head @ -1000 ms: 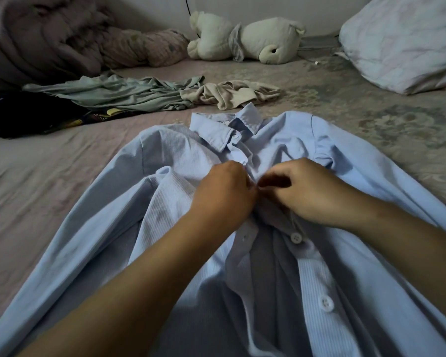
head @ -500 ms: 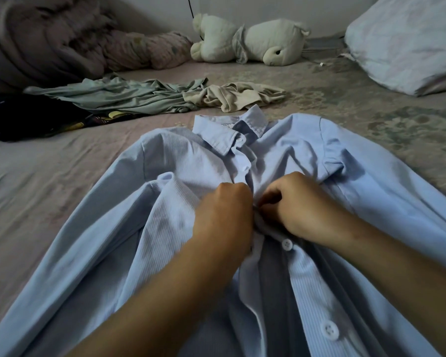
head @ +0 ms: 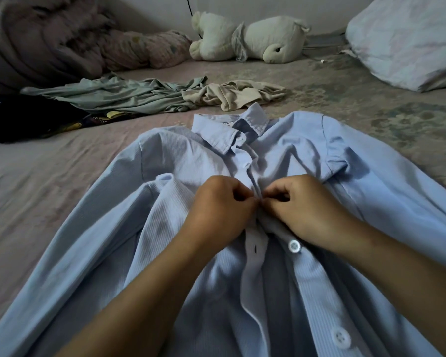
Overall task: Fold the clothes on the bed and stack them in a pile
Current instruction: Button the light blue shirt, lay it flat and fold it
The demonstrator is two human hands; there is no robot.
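Observation:
A light blue button-up shirt (head: 165, 191) lies front up on the bed, collar away from me, sleeves spread to both sides. My left hand (head: 216, 215) pinches the left front edge of the shirt at chest height. My right hand (head: 309, 212) pinches the right front edge against it, fingertips almost touching the left hand's. Below the hands the front hangs apart, with two white buttons showing. A crumpled grey-green garment (head: 113, 95), a beige garment (head: 240, 95) and a dark garment (head: 29, 117) lie beyond the shirt.
The bed sheet (head: 49, 181) is pinkish on the left and patterned on the right. A bunched blanket (head: 44, 39) fills the far left corner. A white plush toy (head: 252, 38) lies by the wall and a pillow (head: 407, 39) sits at the far right.
Both hands stayed together on the shirt's front opening and shifted slightly down it. The fingers now pinch the two edges together more tightly.

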